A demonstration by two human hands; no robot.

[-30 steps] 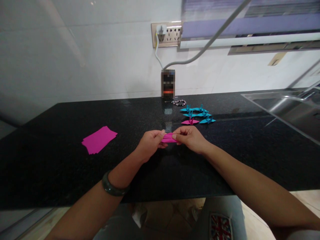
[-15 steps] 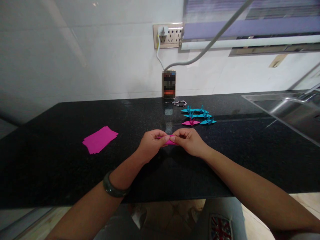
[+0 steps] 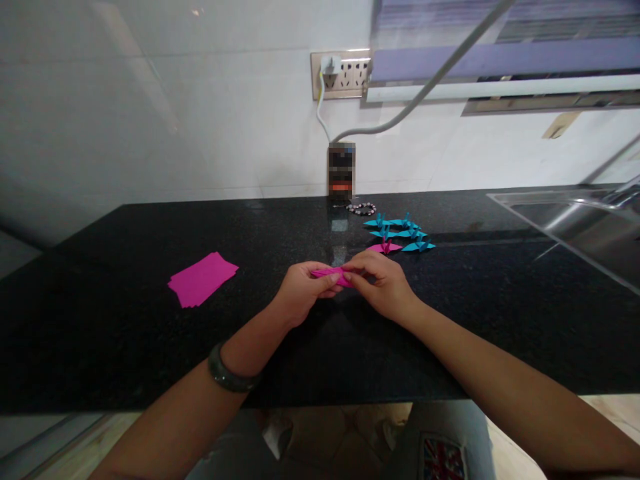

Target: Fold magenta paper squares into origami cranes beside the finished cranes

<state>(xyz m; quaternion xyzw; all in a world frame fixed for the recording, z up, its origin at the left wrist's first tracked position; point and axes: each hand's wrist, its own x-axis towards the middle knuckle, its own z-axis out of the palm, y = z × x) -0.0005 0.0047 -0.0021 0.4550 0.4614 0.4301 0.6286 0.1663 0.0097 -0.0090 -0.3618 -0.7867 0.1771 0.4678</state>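
Observation:
Between my two hands, over the black countertop, is a small folded piece of pink origami paper [image 3: 330, 272]. My left hand [image 3: 301, 291] pinches its left part, thumb on top and fingers beneath. The fingertips of my right hand [image 3: 384, 281] close on its right end. Part of the folds lies hidden under the fingers. Just beyond my right hand stand a pink paper crane [image 3: 385, 247] and several blue paper cranes [image 3: 419, 246], grouped together. Off to the left lies a loose stack of pink paper sheets [image 3: 203, 280].
A phone-like device [image 3: 342, 170], its front blurred out, leans against the white wall with a cable attached. Before it lies a beaded bracelet [image 3: 362, 209]. A steel sink [image 3: 590, 233] is set into the countertop [image 3: 125, 347] at right. A wall socket [image 3: 341, 73] is above.
My right hand has shifted slightly and its fingers now sit farther along the paper's right end. More of the pink paper shows between the hands. The view has moved a little.

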